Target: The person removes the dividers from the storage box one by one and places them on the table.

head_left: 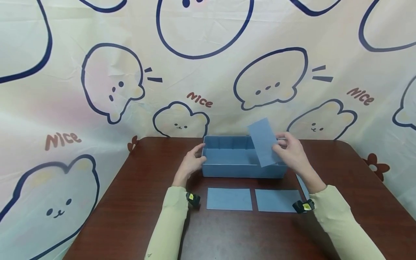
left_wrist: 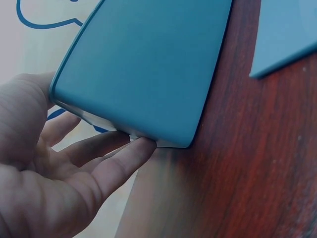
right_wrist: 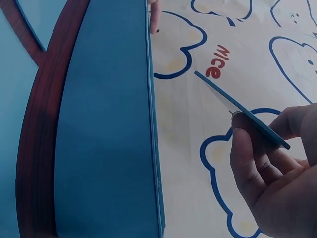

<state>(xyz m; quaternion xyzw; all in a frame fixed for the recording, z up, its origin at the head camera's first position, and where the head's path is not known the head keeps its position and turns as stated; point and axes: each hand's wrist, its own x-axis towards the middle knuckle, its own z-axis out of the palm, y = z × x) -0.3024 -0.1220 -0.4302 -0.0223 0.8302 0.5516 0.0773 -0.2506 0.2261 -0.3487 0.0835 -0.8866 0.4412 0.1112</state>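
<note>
A long, open-topped blue box [head_left: 240, 171] stands near the table's far edge, with thin ribs along its inner back wall. My left hand [head_left: 191, 163] grips its left end. In the left wrist view, fingertips [left_wrist: 143, 145] press against the end of the box [left_wrist: 148, 59] and the thumb is up by the rim. Over the box's right part, my right hand [head_left: 292, 153] pinches a flat blue rectangular panel [head_left: 262, 141] by its right side, holding it tilted. The right wrist view shows this panel [right_wrist: 242, 110] edge-on between thumb and fingers, above rim height.
Two similar blue panels, a left one [head_left: 229, 199] and a right one [head_left: 276, 200], lie flat in front of the box. Another blue piece [head_left: 302, 186] is partly covered by my right wrist. Behind the brown table [head_left: 146, 173] hangs a printed cloth [head_left: 221, 79].
</note>
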